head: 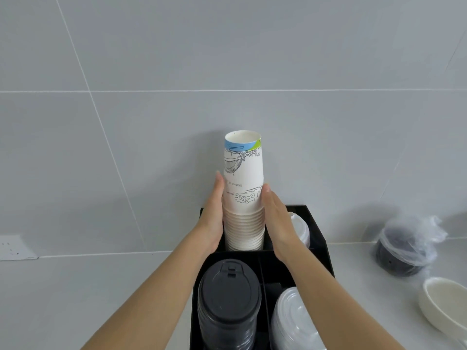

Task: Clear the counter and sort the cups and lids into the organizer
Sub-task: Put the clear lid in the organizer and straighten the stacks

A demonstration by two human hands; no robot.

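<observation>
A tall stack of white paper cups [243, 198], upside down with a printed line drawing, stands in the back left compartment of the black organizer [319, 236]. My left hand [211, 218] presses flat against the stack's left side. My right hand [276, 218] presses flat against its right side. A stack of black lids [228, 299] fills the front left compartment. Clear lids [294, 322] fill the front right one. Behind my right hand, white lids [302, 229] sit in the back right compartment.
On the grey counter at the right lie a plastic bag of black lids [404, 248] and a white bowl [444, 303]. A tiled wall rises right behind the organizer. A wall socket [15, 247] is at the far left.
</observation>
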